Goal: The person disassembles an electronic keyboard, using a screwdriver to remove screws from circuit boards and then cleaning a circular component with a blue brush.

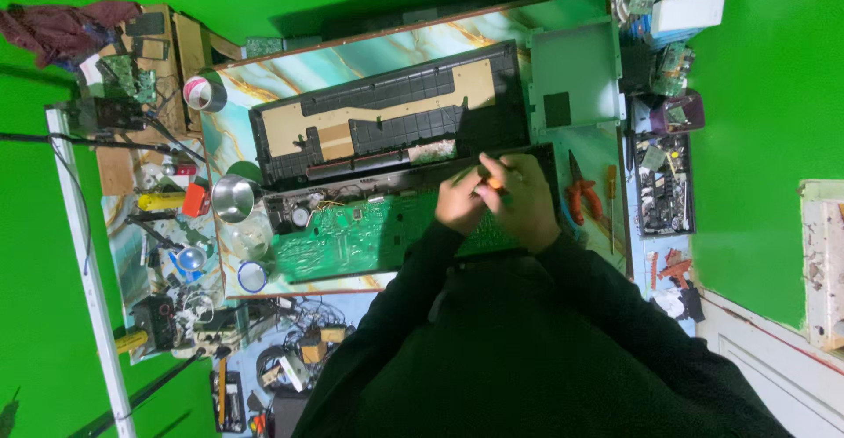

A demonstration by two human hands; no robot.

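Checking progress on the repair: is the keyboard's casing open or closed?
Open. The black cover panel lies apart, underside up, and the green circuit board is exposed beside both hands.

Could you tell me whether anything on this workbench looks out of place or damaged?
The long black device lies opened up, its green circuit board bare beside it. The left hand and right hand meet over the board on a small orange-tipped tool. Nothing looks spilled or broken.

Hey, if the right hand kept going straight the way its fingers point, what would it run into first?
Probably the long black plastic panel with tan inserts, lying just beyond the open case. The right hand points up-left at it past the left hand, though depth is unclear.
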